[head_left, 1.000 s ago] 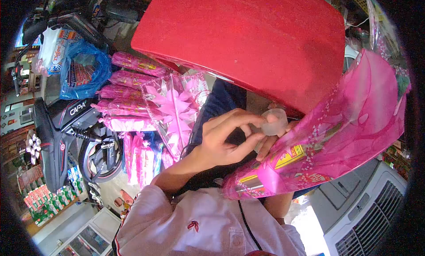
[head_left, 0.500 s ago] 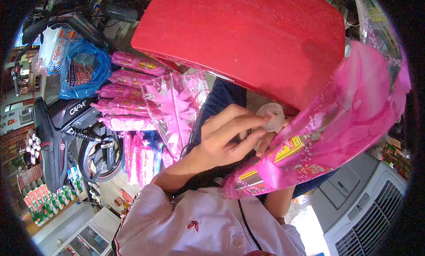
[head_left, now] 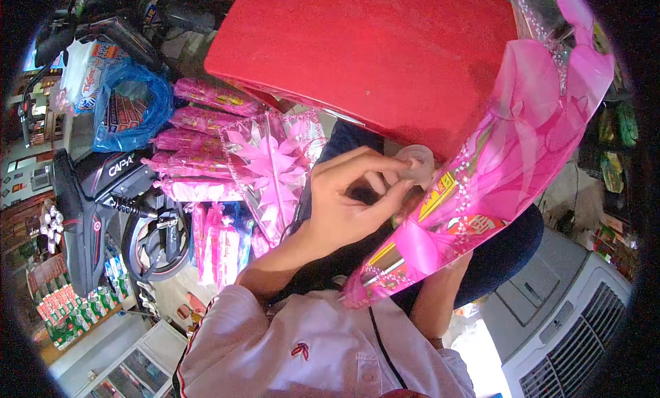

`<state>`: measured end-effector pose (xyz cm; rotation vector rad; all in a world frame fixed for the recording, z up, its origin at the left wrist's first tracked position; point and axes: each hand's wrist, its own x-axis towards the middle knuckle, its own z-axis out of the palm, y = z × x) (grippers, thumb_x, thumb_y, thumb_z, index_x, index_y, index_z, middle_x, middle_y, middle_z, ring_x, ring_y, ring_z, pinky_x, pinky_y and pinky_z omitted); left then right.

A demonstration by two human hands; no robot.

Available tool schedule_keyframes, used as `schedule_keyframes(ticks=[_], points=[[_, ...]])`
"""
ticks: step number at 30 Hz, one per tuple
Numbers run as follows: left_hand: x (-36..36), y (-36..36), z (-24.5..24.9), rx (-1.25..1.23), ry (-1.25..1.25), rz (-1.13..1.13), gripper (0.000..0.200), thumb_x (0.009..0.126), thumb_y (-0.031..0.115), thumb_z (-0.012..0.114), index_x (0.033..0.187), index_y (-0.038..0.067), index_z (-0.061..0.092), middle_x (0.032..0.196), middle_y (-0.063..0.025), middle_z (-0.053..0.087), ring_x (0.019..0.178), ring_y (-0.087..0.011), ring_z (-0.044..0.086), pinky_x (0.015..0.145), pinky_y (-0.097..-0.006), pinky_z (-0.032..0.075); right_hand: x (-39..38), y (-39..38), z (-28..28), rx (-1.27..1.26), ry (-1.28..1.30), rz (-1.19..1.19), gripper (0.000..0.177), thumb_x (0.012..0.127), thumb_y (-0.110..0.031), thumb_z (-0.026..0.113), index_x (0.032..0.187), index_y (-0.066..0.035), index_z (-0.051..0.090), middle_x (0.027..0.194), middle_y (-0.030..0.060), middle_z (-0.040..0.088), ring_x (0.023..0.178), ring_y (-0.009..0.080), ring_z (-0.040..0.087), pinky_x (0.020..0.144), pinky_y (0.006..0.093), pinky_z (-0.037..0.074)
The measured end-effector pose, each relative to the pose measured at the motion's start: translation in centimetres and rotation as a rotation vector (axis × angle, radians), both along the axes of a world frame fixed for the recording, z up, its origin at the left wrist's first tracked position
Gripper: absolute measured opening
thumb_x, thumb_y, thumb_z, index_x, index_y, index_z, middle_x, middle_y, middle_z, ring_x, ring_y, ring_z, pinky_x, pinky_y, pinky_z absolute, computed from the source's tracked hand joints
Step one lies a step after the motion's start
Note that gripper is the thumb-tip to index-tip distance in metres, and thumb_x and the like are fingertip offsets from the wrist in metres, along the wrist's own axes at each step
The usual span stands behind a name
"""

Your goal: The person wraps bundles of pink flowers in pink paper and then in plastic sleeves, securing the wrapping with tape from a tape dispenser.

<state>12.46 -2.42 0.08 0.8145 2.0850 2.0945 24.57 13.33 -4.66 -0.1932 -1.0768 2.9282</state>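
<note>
A long cone-shaped package in pink and clear wrap point(head_left: 529, 136), with yellow and red labels, slants from my lap to the upper right. My left hand point(head_left: 361, 191) has thumb and index finger pinched at the edge of a translucent round roll point(head_left: 414, 163), which looks like clear tape. Behind the package, my right hand point(head_left: 407, 209) shows only a few shaded, bent fingers below the roll; they hold the package, and the rest is hidden.
A red table point(head_left: 364, 61) stands ahead. At the left are several pink packages point(head_left: 206, 119), one with a pink bow point(head_left: 271, 167), and a blue plastic bag point(head_left: 130, 109). Farther left is a motorbike point(head_left: 86, 212); a grey-white appliance point(head_left: 570, 322) stands at the lower right.
The pink package has shifted left and tilted more upright. My left hand has moved slightly up, its fingers closer together at the roll.
</note>
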Motion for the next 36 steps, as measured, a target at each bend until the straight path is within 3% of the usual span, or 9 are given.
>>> schedule_keyframes(ticks=[6,15,18,36], points=[[0.27,0.32,0.41,0.098,-0.191,-0.011,0.018,0.079,-0.012,0.073,0.096,-0.006,0.07,0.078,-0.0115,0.068,0.064,-0.012,0.065,0.066,-0.0261,0.054,-0.02,0.0,0.21,0.02,-0.022,-0.012,0.073,0.089,-0.043,0.058,0.143,0.0,0.036,0.115,0.0266,0.058,0.09,0.0397,0.064,0.08,0.0533,0.055],[0.14,0.54,0.07,0.129,-0.165,-0.002,0.016,0.079,-0.012,0.072,0.093,-0.006,0.071,0.079,-0.0115,0.069,0.067,-0.0127,0.067,0.067,-0.0266,0.056,-0.05,0.01,0.39,0.041,-0.041,-0.025,0.078,0.086,-0.044,0.064,0.144,0.0,0.036,0.118,0.0254,0.058,0.094,0.0391,0.064,0.083,0.0534,0.055],[0.36,0.51,0.66,0.108,-0.288,0.012,0.016,0.079,-0.012,0.072,0.093,-0.006,0.07,0.08,-0.0114,0.069,0.067,-0.0131,0.067,0.069,-0.0271,0.057,0.02,-0.04,0.42,0.046,-0.05,-0.028,0.079,0.085,-0.044,0.065,0.144,-0.001,0.036,0.119,0.025,0.058,0.096,0.0389,0.064,0.085,0.0535,0.055],[0.21,0.64,0.02,0.117,-0.246,0.0,0.013,0.08,-0.009,0.073,0.092,-0.005,0.073,0.084,-0.0129,0.071,0.07,-0.012,0.067,0.062,-0.0239,0.052,0.26,-0.11,0.54,0.056,-0.081,-0.046,0.09,0.078,-0.045,0.076,0.146,-0.002,0.035,0.126,0.0225,0.058,0.105,0.0378,0.064,0.091,0.0537,0.056]])
